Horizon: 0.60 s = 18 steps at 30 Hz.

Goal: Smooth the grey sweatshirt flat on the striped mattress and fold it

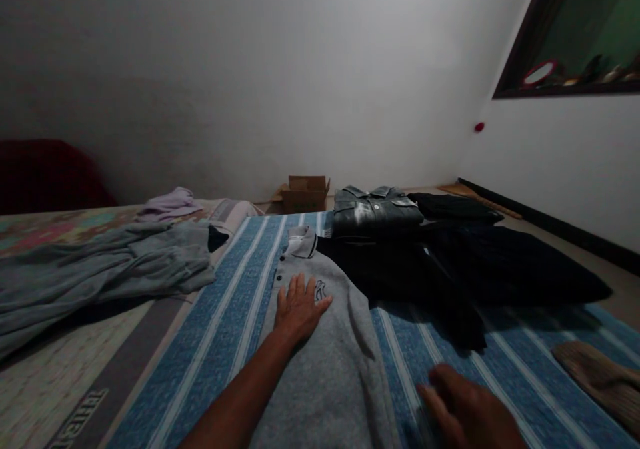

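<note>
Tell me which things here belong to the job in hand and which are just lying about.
In the job:
grey shirt, under the left hand
right hand, near it
striped cover beneath the shirt

Probably just lying about:
cardboard box by the wall
rumpled grey garment
lilac cloth
folded jacket, though possibly part of the same work
</note>
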Tool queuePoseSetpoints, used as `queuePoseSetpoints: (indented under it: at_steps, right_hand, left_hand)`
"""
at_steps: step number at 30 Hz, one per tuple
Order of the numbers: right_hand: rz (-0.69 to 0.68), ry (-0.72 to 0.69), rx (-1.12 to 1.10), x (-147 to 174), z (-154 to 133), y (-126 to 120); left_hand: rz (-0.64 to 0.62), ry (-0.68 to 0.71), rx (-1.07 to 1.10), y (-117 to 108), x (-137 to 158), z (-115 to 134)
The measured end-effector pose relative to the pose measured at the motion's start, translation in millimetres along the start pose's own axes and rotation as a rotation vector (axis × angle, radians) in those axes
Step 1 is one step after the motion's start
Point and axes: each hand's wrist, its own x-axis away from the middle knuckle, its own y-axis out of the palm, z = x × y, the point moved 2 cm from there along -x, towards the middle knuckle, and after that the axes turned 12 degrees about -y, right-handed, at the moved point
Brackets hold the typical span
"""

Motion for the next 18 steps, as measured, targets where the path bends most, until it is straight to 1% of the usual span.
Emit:
queuePoseSetpoints:
  at_steps: [1,3,4,6,8,11,13,15,17,18]
  right_hand:
    - [0.093,-0.044,0.17,-9,1,-15]
    - [0.25,-0.085,0.434,-31,1,-40]
    - [0.287,-0.082,0.537,-42,1,-48]
    - [0.277,-0.055,0.676,-63,4,-55]
    - [0.217,0.011,0.736,-80,10,-56]
    - [0.076,0.115,0.719,-93,19,-56]
    - [0.031,0.157,0.667,-97,19,-60]
    - [0.08,0.159,0.588,-98,10,-68]
    - [0.181,0.072,0.421,-99,-10,-75]
    - [0.228,0.001,0.284,-99,-24,-77]
  left_hand:
    - [0.015,0.003,-0.001,-3,4,2]
    - [0.041,0.03,0.001,-7,13,6]
    - [0.037,0.049,0.005,-7,19,8]
    - [-0.011,0.079,0.014,-4,28,11]
    - [-0.062,0.089,0.019,3,35,11]
    - [-0.07,0.095,0.029,9,38,10]
    - [-0.071,0.095,0.042,9,38,10]
    - [-0.091,0.092,0.062,6,37,10]
    - [-0.119,0.084,0.113,1,38,10]
    - [-0.135,0.093,0.16,-3,40,11]
